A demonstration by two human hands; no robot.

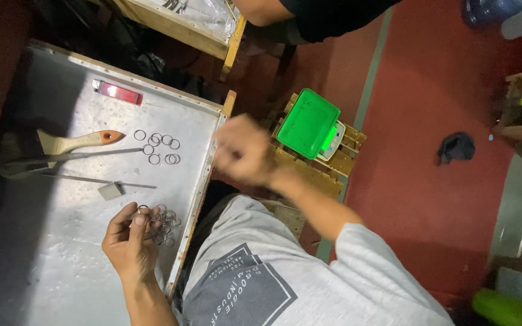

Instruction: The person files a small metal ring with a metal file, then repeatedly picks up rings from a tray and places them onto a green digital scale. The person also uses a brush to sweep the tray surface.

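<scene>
My left hand (129, 240) rests on a grey metal-topped work tray (61, 253) and pinches a small metal ring (142, 209) between thumb and fingers. A pile of similar rings (165, 224) lies just beside its fingertips. Further up the tray, several more rings (159, 148) are spread out flat. My right hand (243, 151) is raised over the tray's right edge and is blurred by motion. Its fingers look curled, and I cannot tell whether it holds anything.
On the tray lie a wooden-handled brush (74, 142), a metal rod (92, 155), a thin wire (98, 180), a small grey block (110, 191) and a red lighter (118, 92). A green scale (308, 122) sits on a wooden stool. Another person (315, 15) is at the top.
</scene>
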